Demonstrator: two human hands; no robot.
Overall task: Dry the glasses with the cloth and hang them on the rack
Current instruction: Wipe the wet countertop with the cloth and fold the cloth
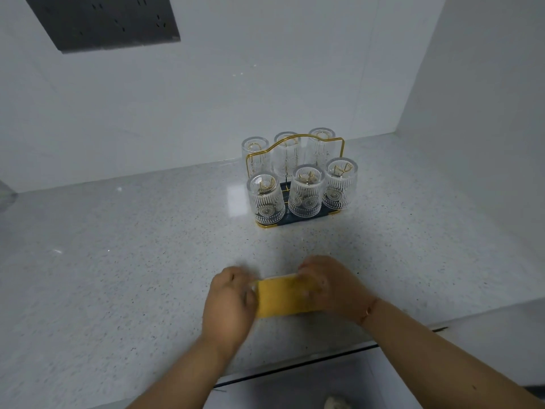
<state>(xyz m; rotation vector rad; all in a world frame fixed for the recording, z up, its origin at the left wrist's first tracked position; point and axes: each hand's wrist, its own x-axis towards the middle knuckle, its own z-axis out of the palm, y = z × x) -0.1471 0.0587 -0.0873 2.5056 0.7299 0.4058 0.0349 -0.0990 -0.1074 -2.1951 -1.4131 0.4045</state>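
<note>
Yellow cloth (283, 296) stretched left-right, near side of rack (295, 178), ends gripped by left hand (230, 302) and right hand (327, 287). Six glasses (305, 190) already inverted on rack, straight ahead, slightly nearer right.

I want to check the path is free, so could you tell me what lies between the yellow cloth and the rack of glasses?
Nothing: in the head view only bare speckled countertop separates the yellow cloth, held by both hands, from the rack.
</note>
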